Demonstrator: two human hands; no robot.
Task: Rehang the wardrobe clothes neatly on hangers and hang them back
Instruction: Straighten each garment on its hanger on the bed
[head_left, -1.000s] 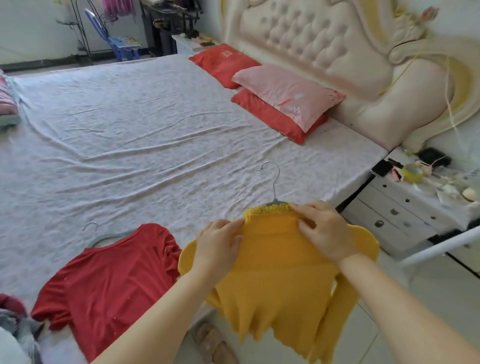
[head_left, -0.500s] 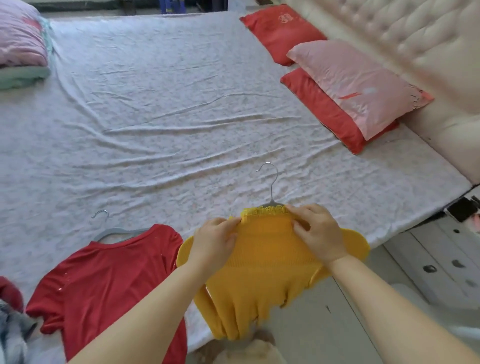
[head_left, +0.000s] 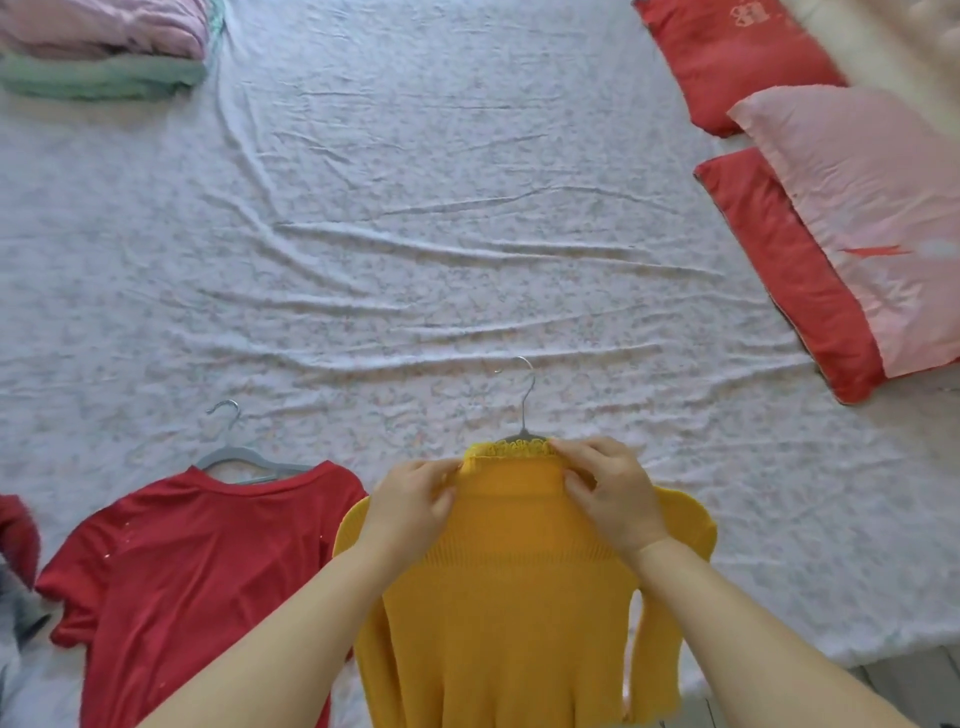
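1. Two hands work the collar: your left hand (head_left: 410, 499) and right hand (head_left: 613, 493) each pinch the ribbed neck of the yellow sweater (head_left: 509, 613). It lies at the near edge of the bed (head_left: 415, 260), its lower part seemingly hanging past it.
2. Expect a soft, light, stretchy knit. Hold it at the neck or shoulders, or by the hanger hook (head_left: 524, 400), not the lace trim.
3. Mind the overhang, which could drag the sweater off. The red top (head_left: 192, 571) lies just beside on your left; open sheet lies ahead.

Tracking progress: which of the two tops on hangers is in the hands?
The yellow knit top: left hand and right hand pinch its collar; the red top lies untouched.
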